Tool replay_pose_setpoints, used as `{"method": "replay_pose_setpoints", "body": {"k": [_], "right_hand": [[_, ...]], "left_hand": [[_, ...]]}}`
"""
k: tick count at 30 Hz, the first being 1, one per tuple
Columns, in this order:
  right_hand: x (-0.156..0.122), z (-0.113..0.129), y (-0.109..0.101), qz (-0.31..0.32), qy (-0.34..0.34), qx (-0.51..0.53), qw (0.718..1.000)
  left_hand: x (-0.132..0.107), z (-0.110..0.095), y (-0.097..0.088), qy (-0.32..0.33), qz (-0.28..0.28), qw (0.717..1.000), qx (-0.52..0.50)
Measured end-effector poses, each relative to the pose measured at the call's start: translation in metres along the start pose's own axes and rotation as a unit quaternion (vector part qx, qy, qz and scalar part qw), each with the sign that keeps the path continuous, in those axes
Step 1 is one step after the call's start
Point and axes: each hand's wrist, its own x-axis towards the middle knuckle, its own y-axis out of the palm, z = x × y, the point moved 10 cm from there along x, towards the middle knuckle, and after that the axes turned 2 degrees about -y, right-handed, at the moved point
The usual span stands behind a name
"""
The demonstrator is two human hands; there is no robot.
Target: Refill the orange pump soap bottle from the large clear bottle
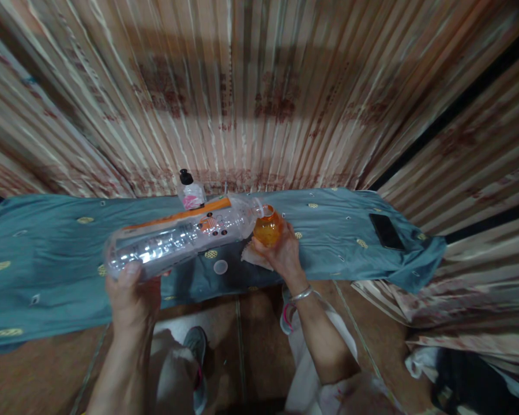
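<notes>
My left hand [132, 288] grips the base of a large clear plastic bottle [177, 239], tilted almost level with its open mouth at the rim of a small round orange glass vessel [268, 227]. My right hand [281, 253] holds that orange vessel from below, fingers wrapped round it. A white bottle cap [220, 266] lies on the blue-grey cloth [47, 253] just under the bottle. A thin orange stick [185, 213] lies behind the bottle.
A small bottle [191, 193] with a black cap and pink label stands at the back by the striped curtain [259, 86]. A black phone [386, 230] lies on the cloth at the right. A pale cloth or paper [255, 257] sits under my right hand.
</notes>
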Motion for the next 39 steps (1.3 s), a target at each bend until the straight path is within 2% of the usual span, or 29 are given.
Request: {"method": "replay_pose_setpoints", "body": {"k": [18,31,39], "right_hand": [[-0.0012,-0.0002,-0.0002,0.004,-0.011,0.008,1.0],[-0.001,-0.001,0.0006,0.01,-0.003,0.013,1.0],[-0.0001,0.0011,-0.0008,0.008,-0.002,0.021,1.0]], "left_hand": [[-0.0004,0.0006,-0.005,-0.015,-0.02,1.0,-0.004],[-0.0007,-0.0036,-0.0007,0.002,-0.001,1.0,0.007],[-0.0007,0.0005,-0.0032,-0.006,-0.009,1.0,-0.002]]}}
